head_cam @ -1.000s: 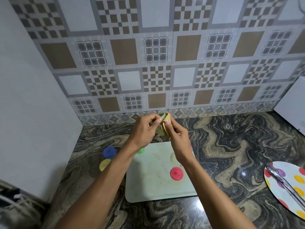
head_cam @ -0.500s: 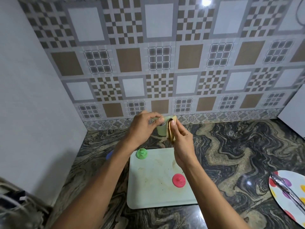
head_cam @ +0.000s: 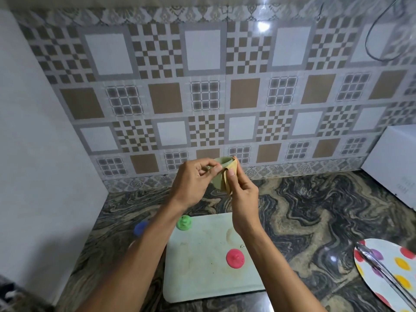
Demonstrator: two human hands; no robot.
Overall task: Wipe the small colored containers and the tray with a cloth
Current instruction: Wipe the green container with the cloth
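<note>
Container (head_cam: 218,183), cloth (head_cam: 233,169) lifted above marbled counter (head_cam: 304,210).

Moderately bright, even indoor lighting is recorded. A glare spot (head_cam: 263,25) is seen high on the glossy tiled wall (head_cam: 225,97), and smaller highlights are reflected on the marble counter (head_cam: 315,210). The tray (head_cam: 202,278) is evenly lit. A soft shadow is cast low on the white side wall (head_cam: 45,221). Tile lines are bowed towards the edges by wide-angle distortion. The lower left corner is blurred.
</note>
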